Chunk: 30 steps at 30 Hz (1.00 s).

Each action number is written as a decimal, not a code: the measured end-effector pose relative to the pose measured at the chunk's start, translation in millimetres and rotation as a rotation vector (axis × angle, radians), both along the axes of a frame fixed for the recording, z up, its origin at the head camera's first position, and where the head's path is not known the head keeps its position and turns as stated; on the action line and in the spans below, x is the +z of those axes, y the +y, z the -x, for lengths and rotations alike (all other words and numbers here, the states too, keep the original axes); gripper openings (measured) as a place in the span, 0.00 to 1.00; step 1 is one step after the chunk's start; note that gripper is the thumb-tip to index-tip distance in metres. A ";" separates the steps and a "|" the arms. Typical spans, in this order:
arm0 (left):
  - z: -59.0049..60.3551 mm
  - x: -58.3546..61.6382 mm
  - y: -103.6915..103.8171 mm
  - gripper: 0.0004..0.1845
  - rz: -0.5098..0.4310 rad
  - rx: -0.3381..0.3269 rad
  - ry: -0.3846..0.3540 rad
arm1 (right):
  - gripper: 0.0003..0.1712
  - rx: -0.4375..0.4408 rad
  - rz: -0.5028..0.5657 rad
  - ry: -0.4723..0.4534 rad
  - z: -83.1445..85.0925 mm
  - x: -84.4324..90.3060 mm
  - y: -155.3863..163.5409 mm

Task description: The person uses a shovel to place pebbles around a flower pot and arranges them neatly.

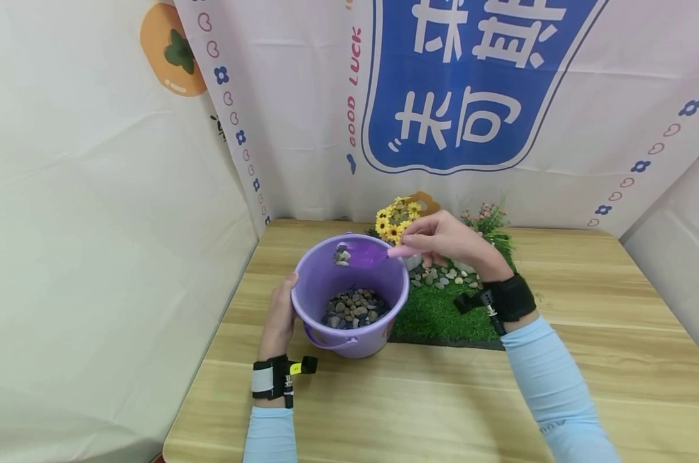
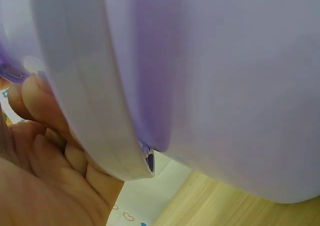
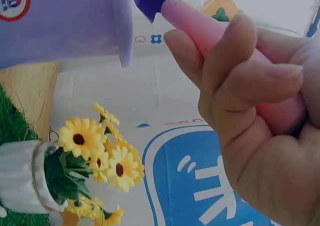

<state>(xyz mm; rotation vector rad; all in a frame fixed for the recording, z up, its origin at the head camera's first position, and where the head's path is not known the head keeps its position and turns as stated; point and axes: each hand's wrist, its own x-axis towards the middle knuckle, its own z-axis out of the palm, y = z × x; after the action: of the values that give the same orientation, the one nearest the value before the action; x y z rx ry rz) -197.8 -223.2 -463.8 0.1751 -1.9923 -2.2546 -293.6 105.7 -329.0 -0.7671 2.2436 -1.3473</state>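
Observation:
In the head view a purple bucket (image 1: 368, 345) stands on the table, with a layer of pebbles (image 1: 355, 310) at its bottom. My left hand (image 1: 278, 316) grips the bucket's left rim; in the left wrist view its curled fingers (image 2: 47, 103) are at the rim, partly hidden. My right hand (image 1: 454, 243) holds the pink handle (image 3: 192, 23) of a small purple shovel (image 1: 368, 254). The shovel's blade is over the bucket's opening and carries a few pebbles (image 1: 342, 255) near its tip. Fingers wrap the handle in the right wrist view.
Behind and right of the bucket lies a mat of artificial grass (image 1: 442, 315), with loose stones (image 1: 446, 276) along its back part. Yellow flowers in a white pot (image 3: 22, 176) and a pink-flowered plant (image 1: 488, 222) stand there. A printed cloth (image 1: 314, 128) hangs behind the wooden table (image 1: 604, 308).

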 end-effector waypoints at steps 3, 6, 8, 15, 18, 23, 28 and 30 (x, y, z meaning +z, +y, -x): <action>-0.3 -0.2 -1.0 0.32 0.011 -0.004 -0.003 | 0.18 -0.017 0.002 0.008 3.2 -3.2 4.6; -0.7 0.0 -1.6 0.32 0.022 -0.009 -0.009 | 0.18 -0.033 0.005 0.012 3.7 -2.9 9.0; -0.7 0.1 -1.5 0.31 0.022 -0.008 -0.009 | 0.18 -0.047 0.003 0.014 4.4 -2.5 12.1; -0.5 -0.3 -1.6 0.31 0.020 -0.013 -0.001 | 0.18 -0.075 0.032 0.015 8.4 -4.4 24.4; -0.4 -0.6 -2.4 0.31 0.027 -0.026 0.003 | 0.17 -0.107 0.029 0.003 8.7 -5.0 29.8; -0.4 -1.2 -2.5 0.31 0.029 -0.026 0.010 | 0.18 -0.140 0.022 0.010 8.9 -5.2 38.5; -0.1 -1.6 -2.8 0.31 0.024 -0.012 0.014 | 0.18 -0.157 0.037 0.011 9.6 -5.7 46.8; 0.0 -1.6 -3.3 0.32 0.023 -0.008 0.012 | 0.19 -0.169 0.040 0.003 9.2 -5.2 49.7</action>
<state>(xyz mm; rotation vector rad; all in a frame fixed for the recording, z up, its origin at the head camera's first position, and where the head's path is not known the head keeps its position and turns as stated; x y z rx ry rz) -197.8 -226.5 -465.3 0.1509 -2.0158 -2.2311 -302.8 155.3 -334.2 -0.6039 2.3347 -1.4730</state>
